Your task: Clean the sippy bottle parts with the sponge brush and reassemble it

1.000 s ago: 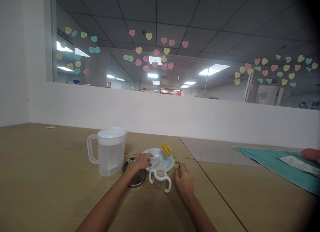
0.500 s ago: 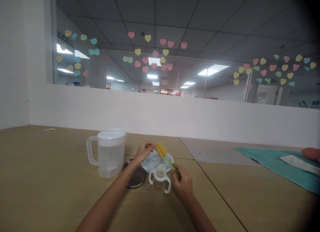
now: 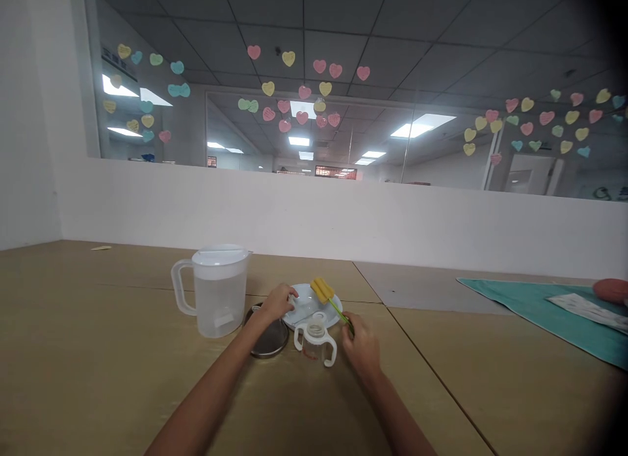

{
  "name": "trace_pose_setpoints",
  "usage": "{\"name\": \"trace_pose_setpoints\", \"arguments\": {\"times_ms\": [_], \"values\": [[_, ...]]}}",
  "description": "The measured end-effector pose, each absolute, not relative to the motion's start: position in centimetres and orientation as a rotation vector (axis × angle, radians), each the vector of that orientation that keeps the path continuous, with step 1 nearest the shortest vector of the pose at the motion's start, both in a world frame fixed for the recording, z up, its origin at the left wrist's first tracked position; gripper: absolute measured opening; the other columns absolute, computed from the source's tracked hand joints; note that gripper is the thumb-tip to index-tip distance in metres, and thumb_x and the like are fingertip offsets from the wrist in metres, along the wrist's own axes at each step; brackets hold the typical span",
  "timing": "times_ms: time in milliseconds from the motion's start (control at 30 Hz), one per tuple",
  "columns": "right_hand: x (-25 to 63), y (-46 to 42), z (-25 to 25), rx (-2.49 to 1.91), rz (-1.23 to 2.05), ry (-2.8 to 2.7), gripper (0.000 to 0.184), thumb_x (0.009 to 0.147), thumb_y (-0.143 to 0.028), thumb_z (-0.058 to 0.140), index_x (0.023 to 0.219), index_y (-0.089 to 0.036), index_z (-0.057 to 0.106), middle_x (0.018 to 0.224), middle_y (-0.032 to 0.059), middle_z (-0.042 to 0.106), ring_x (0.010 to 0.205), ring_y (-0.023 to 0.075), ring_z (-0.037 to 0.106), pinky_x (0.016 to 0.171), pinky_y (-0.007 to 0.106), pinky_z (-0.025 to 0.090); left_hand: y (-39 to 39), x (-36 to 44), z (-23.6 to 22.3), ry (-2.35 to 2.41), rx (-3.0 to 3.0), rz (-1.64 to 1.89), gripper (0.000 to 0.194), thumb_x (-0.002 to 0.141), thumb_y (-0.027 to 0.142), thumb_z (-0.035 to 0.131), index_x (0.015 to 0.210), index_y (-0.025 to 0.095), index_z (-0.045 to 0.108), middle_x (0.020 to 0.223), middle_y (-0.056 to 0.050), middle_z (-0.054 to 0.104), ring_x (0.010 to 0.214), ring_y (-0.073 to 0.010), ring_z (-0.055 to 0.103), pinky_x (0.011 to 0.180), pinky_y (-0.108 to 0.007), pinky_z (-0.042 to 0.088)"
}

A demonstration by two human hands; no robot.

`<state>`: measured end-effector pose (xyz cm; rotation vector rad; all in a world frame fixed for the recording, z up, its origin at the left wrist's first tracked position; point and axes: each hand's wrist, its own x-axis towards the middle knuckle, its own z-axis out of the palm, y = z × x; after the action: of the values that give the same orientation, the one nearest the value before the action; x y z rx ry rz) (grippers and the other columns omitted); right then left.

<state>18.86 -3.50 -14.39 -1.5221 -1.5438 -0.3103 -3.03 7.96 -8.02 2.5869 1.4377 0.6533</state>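
Observation:
My right hand (image 3: 362, 343) is closed around the green handle of a bottle brush (image 3: 324, 291). Its yellow sponge head is raised over a white dish (image 3: 336, 320). My left hand (image 3: 277, 303) is at the dish's left rim with bent fingers and a gap at the fingertips. A clear plastic piece lies in the dish by those fingers; whether they touch it I cannot tell. In front of the dish stands a clear baby bottle (image 3: 314, 346) with a white two-handled collar and no cap on its mouth. Beneath my left wrist lies a dark round metal lid (image 3: 271, 341), partly covered.
A translucent lidded pitcher (image 3: 220, 292) stands left of my left hand, its handle pointing left. At far right a teal cloth (image 3: 530, 305) carries a white patterned cloth (image 3: 583, 311) and a reddish round object (image 3: 611, 290). A white wall (image 3: 314, 214) closes off the table's back.
My left hand has drawn left and away from the sponge head, down to the dish's rim. The brush stays in my right hand, almost where it was. The whole view has shifted slightly.

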Motion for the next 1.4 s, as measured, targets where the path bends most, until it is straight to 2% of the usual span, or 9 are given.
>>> {"name": "trace_pose_setpoints", "arguments": {"times_ms": [133,233,433,633,833,1033,1267,1400], "values": [[18.8,-3.5,-14.4,-1.550,-0.301,-1.551,0.034,0.080,-0.017,0.037,0.101,-0.017,0.063,0.095,0.0068,0.068,0.075,0.0150,0.064,0.062,0.022,0.043,8.0,-2.7,-8.8,1.392,2.597,0.501,0.026,0.066,0.018,0.061,0.091,0.017,0.068,0.088,-0.005,0.067,0.082,-0.0175,0.060,0.076,-0.026,0.045],[18.8,-3.5,-14.4,-1.552,-0.312,-1.550,0.034,0.079,-0.017,0.037,0.102,-0.017,0.063,0.095,0.0070,0.068,0.077,0.0155,0.064,0.063,0.022,0.043,7.6,-2.3,-8.8,1.381,2.617,0.476,0.024,0.070,0.023,0.058,0.090,0.017,0.068,0.097,-0.008,0.066,0.091,-0.0195,0.059,0.082,-0.028,0.044],[18.8,-3.4,-14.4,-1.537,-0.341,-1.564,0.033,0.078,-0.016,0.038,0.100,-0.016,0.063,0.092,0.0070,0.068,0.076,0.0149,0.063,0.062,0.021,0.043,6.9,-1.9,-8.5,1.307,2.663,0.441,0.023,0.074,0.020,0.052,0.090,0.019,0.067,0.108,-0.006,0.065,0.103,-0.0183,0.056,0.094,-0.028,0.039],[18.8,-3.6,-14.2,-1.562,-0.280,-1.579,0.033,0.079,-0.015,0.038,0.101,-0.017,0.062,0.097,0.0064,0.068,0.081,0.0153,0.063,0.066,0.022,0.043,6.5,-2.0,-8.4,1.374,2.625,0.389,0.033,0.077,0.028,0.052,0.106,0.019,0.065,0.114,-0.011,0.064,0.106,-0.0239,0.057,0.095,-0.035,0.041],[18.9,-3.6,-14.3,-1.597,-0.274,-1.564,0.031,0.079,-0.016,0.040,0.100,-0.018,0.063,0.096,0.0059,0.068,0.078,0.0150,0.063,0.064,0.022,0.042,6.7,-1.9,-8.6,1.430,2.610,0.398,0.040,0.076,0.031,0.055,0.113,0.018,0.061,0.120,-0.010,0.060,0.113,-0.0232,0.054,0.098,-0.033,0.038],[18.9,-3.6,-14.2,-1.604,-0.278,-1.574,0.032,0.080,-0.016,0.040,0.102,-0.018,0.062,0.097,0.0060,0.068,0.078,0.0150,0.063,0.062,0.021,0.041,6.6,-1.9,-8.4,1.482,2.637,0.489,0.049,0.073,0.022,0.060,0.121,0.016,0.054,0.126,-0.010,0.055,0.119,-0.0229,0.048,0.104,-0.032,0.034],[18.8,-3.6,-14.2,-1.601,-0.267,-1.573,0.032,0.080,-0.016,0.039,0.101,-0.018,0.062,0.098,0.0059,0.068,0.080,0.0160,0.063,0.064,0.023,0.041,6.4,-1.9,-8.2,1.559,2.636,0.504,0.041,0.073,0.021,0.059,0.114,0.016,0.059,0.119,-0.012,0.060,0.114,-0.0253,0.052,0.100,-0.035,0.036],[18.8,-3.6,-14.2,-1.593,-0.250,-1.584,0.032,0.079,-0.015,0.039,0.102,-0.017,0.062,0.098,0.0056,0.068,0.081,0.0166,0.063,0.065,0.023,0.041,6.6,-2.0,-8.5,1.477,2.684,0.432,0.029,0.076,0.025,0.058,0.104,0.019,0.062,0.122,-0.010,0.058,0.116,-0.0230,0.050,0.102,-0.034,0.034]]}}
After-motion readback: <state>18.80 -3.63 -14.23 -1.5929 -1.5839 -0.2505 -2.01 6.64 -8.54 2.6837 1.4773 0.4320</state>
